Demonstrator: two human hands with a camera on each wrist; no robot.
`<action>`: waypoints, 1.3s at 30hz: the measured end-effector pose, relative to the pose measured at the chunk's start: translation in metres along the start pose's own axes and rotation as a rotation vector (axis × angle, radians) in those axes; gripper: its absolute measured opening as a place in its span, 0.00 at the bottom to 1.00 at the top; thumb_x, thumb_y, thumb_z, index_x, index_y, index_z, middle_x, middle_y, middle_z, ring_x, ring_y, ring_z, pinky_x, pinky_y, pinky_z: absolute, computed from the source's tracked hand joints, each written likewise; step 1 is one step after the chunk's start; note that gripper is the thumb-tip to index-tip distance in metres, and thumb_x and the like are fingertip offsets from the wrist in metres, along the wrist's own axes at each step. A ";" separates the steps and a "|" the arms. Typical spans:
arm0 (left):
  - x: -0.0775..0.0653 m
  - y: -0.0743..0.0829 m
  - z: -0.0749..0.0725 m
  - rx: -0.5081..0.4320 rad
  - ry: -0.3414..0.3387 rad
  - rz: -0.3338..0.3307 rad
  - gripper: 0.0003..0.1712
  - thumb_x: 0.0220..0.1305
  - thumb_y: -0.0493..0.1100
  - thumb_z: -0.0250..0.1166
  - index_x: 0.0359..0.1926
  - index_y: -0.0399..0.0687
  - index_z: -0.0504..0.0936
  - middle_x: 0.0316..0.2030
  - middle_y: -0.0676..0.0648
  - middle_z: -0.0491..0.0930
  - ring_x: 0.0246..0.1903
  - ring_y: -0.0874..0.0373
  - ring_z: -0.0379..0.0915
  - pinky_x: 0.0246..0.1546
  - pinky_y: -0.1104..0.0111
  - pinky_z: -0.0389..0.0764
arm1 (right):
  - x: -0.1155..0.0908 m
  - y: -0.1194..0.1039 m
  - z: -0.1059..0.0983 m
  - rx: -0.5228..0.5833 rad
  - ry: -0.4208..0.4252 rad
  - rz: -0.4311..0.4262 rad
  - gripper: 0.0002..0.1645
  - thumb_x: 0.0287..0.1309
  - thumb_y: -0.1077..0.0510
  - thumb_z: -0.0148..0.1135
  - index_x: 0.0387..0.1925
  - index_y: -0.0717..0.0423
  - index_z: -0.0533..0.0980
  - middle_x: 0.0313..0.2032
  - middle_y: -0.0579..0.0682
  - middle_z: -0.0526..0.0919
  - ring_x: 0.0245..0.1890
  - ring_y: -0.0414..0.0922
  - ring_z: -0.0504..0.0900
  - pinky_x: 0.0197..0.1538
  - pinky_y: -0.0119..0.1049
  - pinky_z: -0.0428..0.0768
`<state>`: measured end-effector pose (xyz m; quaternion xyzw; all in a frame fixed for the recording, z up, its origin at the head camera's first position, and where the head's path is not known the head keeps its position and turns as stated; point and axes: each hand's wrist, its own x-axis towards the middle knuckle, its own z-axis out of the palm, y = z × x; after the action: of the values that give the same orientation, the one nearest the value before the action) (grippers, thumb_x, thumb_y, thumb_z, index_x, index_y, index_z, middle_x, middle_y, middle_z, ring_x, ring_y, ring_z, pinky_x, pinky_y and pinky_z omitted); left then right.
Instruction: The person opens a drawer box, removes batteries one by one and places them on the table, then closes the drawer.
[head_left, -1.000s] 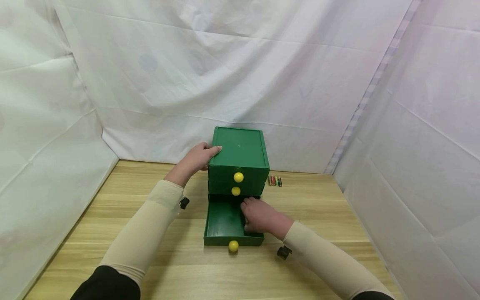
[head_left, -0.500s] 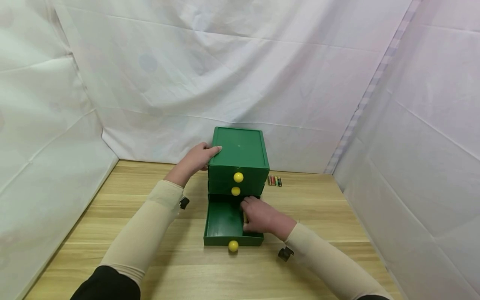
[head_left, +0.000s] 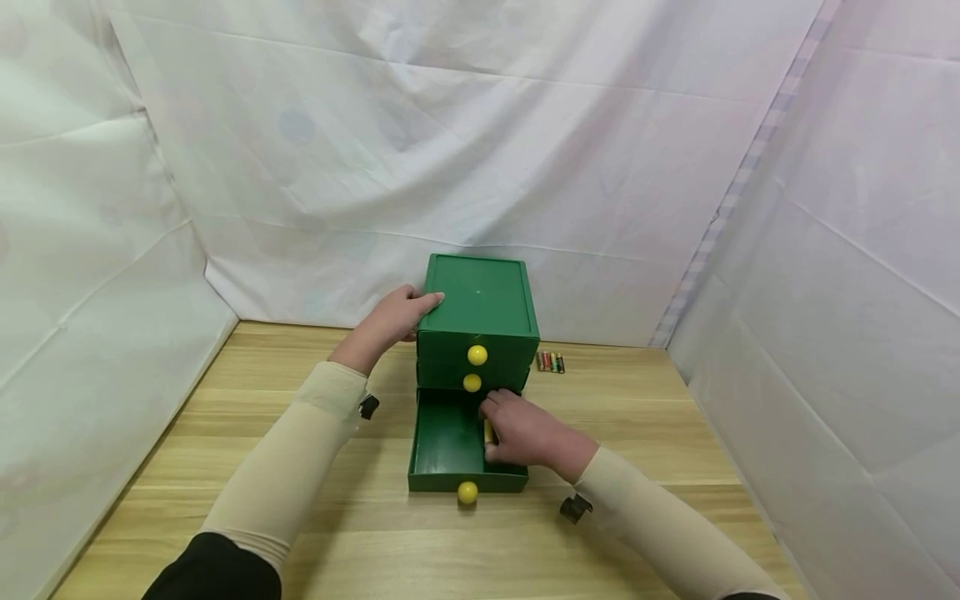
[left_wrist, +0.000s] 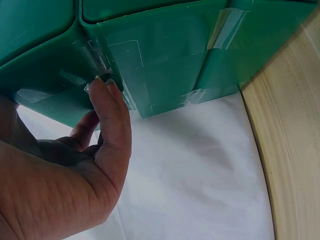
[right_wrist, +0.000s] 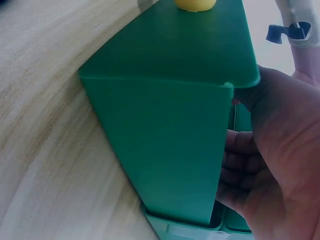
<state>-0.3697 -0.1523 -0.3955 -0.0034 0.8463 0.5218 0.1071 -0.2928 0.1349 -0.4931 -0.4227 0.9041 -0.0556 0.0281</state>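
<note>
A green drawer cabinet [head_left: 482, 293] with round yellow knobs stands in the middle of the table, its bottom drawer [head_left: 444, 446] pulled out. My left hand [head_left: 386, 327] holds the cabinet's left side, thumb on the top edge. In the left wrist view, bent fingers [left_wrist: 111, 117] of that hand touch the taped side wall. Inside the drawer, towards its right wall, my right hand [head_left: 521, 429] pinches a small yellow cylinder [head_left: 489, 432] between thumb and fingers; it is mostly covered. The right wrist view shows the drawer wall [right_wrist: 160, 145] hiding the fingertips.
Several small batteries [head_left: 551, 362] lie in a row on the wooden table [head_left: 615, 400], right of the cabinet. A white cloth [head_left: 345, 167] hangs behind, with more white cloth at both sides. The drawer's yellow knob [head_left: 467, 492] sticks out towards the front.
My right hand and wrist have shifted slightly to the right, and more of the yellow cylinder shows between thumb and fingers. The left hand and the cabinet look unmoved.
</note>
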 end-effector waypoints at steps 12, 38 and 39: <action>-0.001 0.001 -0.001 0.001 -0.007 -0.005 0.45 0.82 0.71 0.57 0.76 0.38 0.68 0.63 0.37 0.76 0.59 0.43 0.79 0.63 0.48 0.84 | -0.004 0.002 -0.007 0.038 0.050 -0.043 0.23 0.58 0.52 0.77 0.52 0.56 0.82 0.47 0.46 0.81 0.47 0.45 0.75 0.53 0.40 0.82; -0.001 0.000 -0.001 0.013 -0.002 0.001 0.46 0.82 0.71 0.57 0.78 0.38 0.67 0.64 0.37 0.76 0.59 0.42 0.79 0.63 0.47 0.84 | -0.021 0.014 -0.028 0.157 0.069 0.011 0.26 0.63 0.55 0.74 0.59 0.61 0.81 0.53 0.48 0.80 0.49 0.44 0.74 0.57 0.44 0.83; -0.001 0.000 0.000 0.014 -0.002 0.001 0.46 0.82 0.71 0.57 0.78 0.38 0.67 0.63 0.37 0.77 0.59 0.42 0.79 0.63 0.48 0.84 | -0.022 0.014 -0.029 0.160 0.070 0.014 0.26 0.63 0.55 0.74 0.59 0.61 0.81 0.53 0.48 0.80 0.49 0.44 0.75 0.58 0.44 0.83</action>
<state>-0.3691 -0.1527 -0.3947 -0.0018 0.8498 0.5160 0.1077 -0.2925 0.1631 -0.4665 -0.4107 0.9001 -0.1423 0.0306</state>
